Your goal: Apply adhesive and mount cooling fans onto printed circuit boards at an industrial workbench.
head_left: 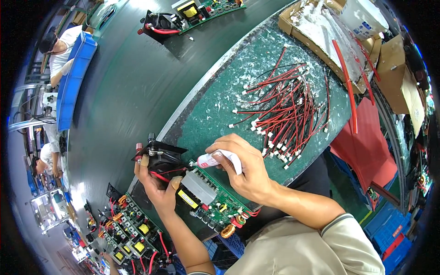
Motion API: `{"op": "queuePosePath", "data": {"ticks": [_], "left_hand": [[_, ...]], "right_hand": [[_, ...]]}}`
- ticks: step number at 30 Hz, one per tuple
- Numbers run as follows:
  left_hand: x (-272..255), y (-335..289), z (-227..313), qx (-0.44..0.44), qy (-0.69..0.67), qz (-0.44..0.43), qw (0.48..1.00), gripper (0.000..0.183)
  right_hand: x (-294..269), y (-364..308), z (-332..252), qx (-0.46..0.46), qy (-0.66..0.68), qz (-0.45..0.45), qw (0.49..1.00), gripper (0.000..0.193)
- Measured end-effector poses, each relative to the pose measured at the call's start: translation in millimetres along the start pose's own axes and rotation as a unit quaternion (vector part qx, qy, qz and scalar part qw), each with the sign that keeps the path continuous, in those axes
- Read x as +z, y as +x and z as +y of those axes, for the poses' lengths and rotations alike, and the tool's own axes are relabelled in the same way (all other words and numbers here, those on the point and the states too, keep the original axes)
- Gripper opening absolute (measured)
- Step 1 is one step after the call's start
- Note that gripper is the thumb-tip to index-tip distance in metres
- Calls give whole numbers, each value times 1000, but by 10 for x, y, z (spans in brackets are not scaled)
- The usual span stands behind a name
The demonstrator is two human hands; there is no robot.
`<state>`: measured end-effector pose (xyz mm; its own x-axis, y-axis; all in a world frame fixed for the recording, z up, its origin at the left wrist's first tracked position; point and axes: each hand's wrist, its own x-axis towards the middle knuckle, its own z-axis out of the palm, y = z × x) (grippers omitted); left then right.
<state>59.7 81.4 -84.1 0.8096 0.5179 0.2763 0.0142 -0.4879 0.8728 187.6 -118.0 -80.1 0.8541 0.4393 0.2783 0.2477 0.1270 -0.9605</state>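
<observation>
A green circuit board point(220, 195) with a grey metal heat sink point(200, 187) and a copper coil at its near end lies at the edge of the bench in front of me. At its far left end stands a black end panel point(167, 151) with a red and a black terminal post. My left hand point(158, 190) is closed around this panel end, fingers by the red post and thumb near the heat sink. In my right hand point(247, 169) is a white squeeze tube point(217, 160). The tube's nozzle points left, at the board's far corner by the panel; whether it touches cannot be made out.
Red and black wires point(288, 110) with white connectors lie on the white-smeared green bench. Beyond are an open cardboard box point(316, 50) and a white bucket point(364, 20). A conveyor belt point(123, 87) on the left carries another board point(201, 20). Stacked boards point(133, 229) sit lower left; two people work across the belt.
</observation>
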Motion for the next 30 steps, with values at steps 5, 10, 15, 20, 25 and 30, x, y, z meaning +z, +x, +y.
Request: {"op": "queuePosePath", "data": {"ticks": [5, 10, 15, 20, 25, 30], "left_hand": [[-6, 2, -42, 10, 1, -3, 1000, 92], [-15, -13, -51, 30, 3, 4, 1000, 88], [-155, 7, 157, 100, 182, 64, 976, 78], [-117, 532, 675, 137, 278, 27, 950, 66], [-276, 806, 652, -46, 204, -148, 967, 57], [-213, 750, 670, -17, 203, -146, 968, 49]], "right_hand": [[-14, -13, -32, 58, 35, -11, 998, 17], [-132, 69, -138, -32, -21, 3, 999, 16], [-716, 686, -301, 54, -142, 129, 980, 27], [-1528, 1227, -44, 76, -362, 95, 924, 51], [-1011, 78, -891, 142, -377, -29, 915, 30], [-936, -1265, -29, 56, -350, -280, 892, 45]]}}
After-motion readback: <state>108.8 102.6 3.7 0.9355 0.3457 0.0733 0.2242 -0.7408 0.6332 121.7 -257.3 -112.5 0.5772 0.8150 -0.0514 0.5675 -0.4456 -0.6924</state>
